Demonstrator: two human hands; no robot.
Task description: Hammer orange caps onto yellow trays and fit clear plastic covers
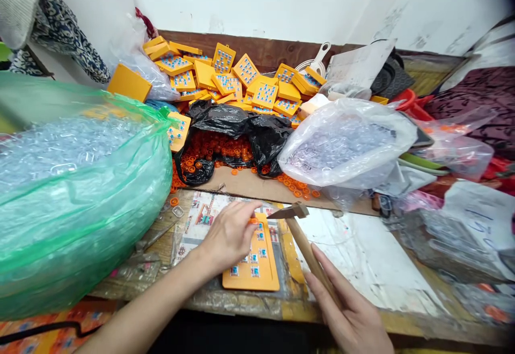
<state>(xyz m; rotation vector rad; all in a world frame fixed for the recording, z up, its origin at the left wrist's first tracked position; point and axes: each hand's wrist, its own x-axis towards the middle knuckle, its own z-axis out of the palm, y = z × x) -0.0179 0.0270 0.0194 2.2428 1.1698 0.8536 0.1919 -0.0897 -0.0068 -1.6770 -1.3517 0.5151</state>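
A yellow plastic board (267, 273) with several small clear-and-blue pieces set into its face lies flat near the table's front edge. Over its upper left part is my left hand (231, 233), thumb and fingers pinching a small orange plastic ring (253, 220) just above the board. The hand hides part of the board. My right hand (350, 311) grips the wooden handle of a hammer (309, 252), low and to the right of the board. The hammer's metal head, with one pointed end, is raised beside the board's top right corner, close to the left fingertips.
A black bag (225, 120) spills orange rings behind the board. Left stands a large green bag (132, 193) of clear plastic pieces; right, a white bag (341, 145) of similar pieces. Yellow boards (265, 95) are heaped at the back. White sheeting (362, 257) covers the table's right side.
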